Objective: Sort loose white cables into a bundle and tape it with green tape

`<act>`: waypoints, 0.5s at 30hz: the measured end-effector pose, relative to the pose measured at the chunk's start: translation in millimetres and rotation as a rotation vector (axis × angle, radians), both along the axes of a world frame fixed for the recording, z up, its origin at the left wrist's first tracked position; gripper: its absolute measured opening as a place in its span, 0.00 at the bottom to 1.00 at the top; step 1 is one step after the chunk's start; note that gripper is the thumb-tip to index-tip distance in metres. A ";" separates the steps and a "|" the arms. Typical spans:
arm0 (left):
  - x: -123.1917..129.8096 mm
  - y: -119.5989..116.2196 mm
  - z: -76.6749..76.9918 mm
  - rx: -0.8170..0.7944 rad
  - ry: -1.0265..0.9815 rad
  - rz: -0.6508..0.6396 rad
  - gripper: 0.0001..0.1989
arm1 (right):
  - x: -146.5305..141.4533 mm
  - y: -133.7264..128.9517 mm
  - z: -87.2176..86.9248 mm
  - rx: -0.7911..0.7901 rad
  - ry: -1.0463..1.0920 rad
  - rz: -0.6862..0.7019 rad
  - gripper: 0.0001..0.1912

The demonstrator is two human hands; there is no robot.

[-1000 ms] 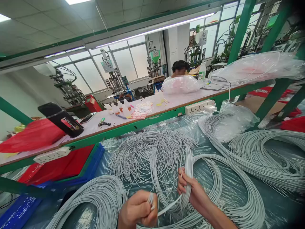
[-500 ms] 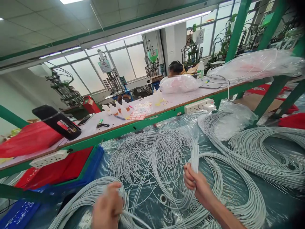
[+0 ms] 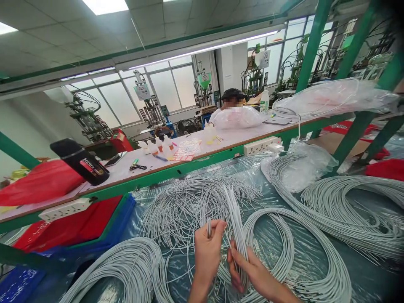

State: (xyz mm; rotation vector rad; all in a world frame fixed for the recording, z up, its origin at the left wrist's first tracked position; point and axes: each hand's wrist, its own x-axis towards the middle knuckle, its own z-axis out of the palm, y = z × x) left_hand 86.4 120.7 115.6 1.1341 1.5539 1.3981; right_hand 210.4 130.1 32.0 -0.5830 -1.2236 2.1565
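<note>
My right hand [image 3: 252,267] is wrapped round an upright bundle of thin grey-white cables [image 3: 234,210], their cut ends fanning out above the fingers. Close on its left, my left hand [image 3: 206,252] is closed, with the short grey tips of a few cables [image 3: 209,228] poking up between thumb and fingers. Behind both hands lies a loose tangled pile of the same cables [image 3: 176,206]. A coiled bundle [image 3: 126,252] rests to the left of my left hand, and more looped cables [image 3: 284,240] lie just right of my right hand.
Large coils [image 3: 362,202] cover the right side of the plastic-covered table [image 3: 252,168]. A raised shelf [image 3: 202,153] holds small bottles [image 3: 164,145], a black tumbler [image 3: 80,162] and plastic bags. Red and blue bins [image 3: 126,210] stand at left. A person [image 3: 232,99] sits beyond the shelf.
My left hand has moved right and up, from the left coil to beside the bundle. My right hand and its bundle have shifted left and lower, bringing the hands together.
</note>
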 end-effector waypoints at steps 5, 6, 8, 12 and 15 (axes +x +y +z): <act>-5.2 10.2 2.6 -0.010 0.021 -0.081 0.22 | 2.5 -8.7 1.5 -0.015 -0.023 0.027 0.28; -5.4 11.5 1.5 -0.011 0.011 -0.076 0.23 | 2.5 -8.8 2.5 -0.025 -0.032 0.036 0.29; -5.8 12.6 -0.3 -0.021 -0.001 -0.065 0.24 | 2.0 -8.0 4.9 -0.044 -0.053 0.058 0.30; -7.4 7.7 -5.5 -0.041 0.027 -0.030 0.26 | 2.0 -5.7 9.8 -0.042 -0.082 0.042 0.33; -6.7 13.1 -19.7 0.002 0.082 0.116 0.27 | 8.4 -2.2 13.8 0.039 -0.116 -0.084 0.31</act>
